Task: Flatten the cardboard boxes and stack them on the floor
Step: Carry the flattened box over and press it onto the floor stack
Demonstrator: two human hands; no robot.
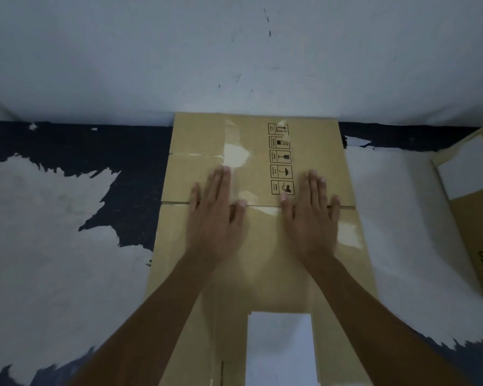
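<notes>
A flattened brown cardboard box (262,263) lies on the floor, its far edge against the wall. Black handling symbols are printed near its far end, and shiny tape strips cross it. My left hand (215,215) presses flat on the cardboard left of the middle, fingers straight. My right hand (310,215) presses flat to the right of it, fingers straight too. Both palms lie across a fold line. A gap between two near flaps shows the floor at the bottom.
Another cardboard box (474,207) with a white label and printed lettering lies at the right edge. The floor (53,246) is dark with large pale worn patches. A pale wall (234,51) rises just behind the flattened box.
</notes>
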